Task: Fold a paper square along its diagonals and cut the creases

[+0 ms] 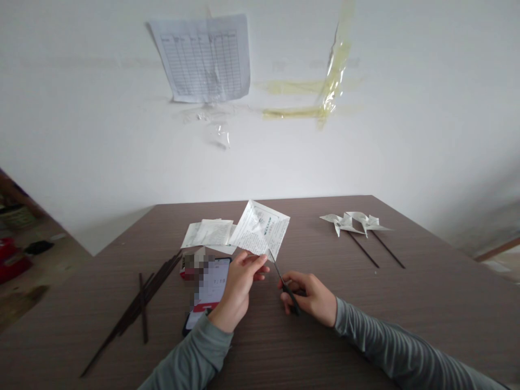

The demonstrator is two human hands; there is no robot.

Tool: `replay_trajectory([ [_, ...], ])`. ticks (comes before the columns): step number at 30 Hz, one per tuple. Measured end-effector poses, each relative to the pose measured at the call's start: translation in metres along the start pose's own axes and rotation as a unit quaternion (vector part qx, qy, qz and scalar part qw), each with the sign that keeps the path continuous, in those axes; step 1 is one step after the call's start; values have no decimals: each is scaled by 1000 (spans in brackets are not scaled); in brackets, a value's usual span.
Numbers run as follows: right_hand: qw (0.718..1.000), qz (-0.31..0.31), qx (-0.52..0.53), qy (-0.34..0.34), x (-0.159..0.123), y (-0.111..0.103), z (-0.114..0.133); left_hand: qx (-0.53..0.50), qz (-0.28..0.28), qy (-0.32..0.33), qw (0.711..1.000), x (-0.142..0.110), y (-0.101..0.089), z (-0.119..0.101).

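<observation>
Left hand point(239, 290) pinches paper square point(260, 230) (scissors point(286, 287) in right hand point(311, 298) at its edge).

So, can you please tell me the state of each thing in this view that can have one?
Left hand: pinching the printed paper sheet.
Printed paper sheet: held up off the table, tilted.
Right hand: holding the scissors.
Scissors: tip at the sheet's lower edge.
Phone: lying on the table, screen lit.
Paper pile: lying flat.
Paper pinwheels: folded, on dark sticks, lying down.
</observation>
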State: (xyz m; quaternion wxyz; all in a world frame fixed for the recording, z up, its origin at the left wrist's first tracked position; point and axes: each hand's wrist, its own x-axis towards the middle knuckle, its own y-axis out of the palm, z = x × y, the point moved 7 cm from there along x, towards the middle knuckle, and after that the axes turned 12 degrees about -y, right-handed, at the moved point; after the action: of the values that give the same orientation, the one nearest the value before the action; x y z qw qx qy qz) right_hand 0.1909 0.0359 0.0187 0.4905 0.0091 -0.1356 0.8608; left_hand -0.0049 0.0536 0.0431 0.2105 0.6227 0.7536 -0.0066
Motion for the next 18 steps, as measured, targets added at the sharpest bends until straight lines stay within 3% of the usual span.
replay_trajectory([
  [18,1000,-1,-2,2,1,1,7,19,11,2,1000,-1,1,0],
])
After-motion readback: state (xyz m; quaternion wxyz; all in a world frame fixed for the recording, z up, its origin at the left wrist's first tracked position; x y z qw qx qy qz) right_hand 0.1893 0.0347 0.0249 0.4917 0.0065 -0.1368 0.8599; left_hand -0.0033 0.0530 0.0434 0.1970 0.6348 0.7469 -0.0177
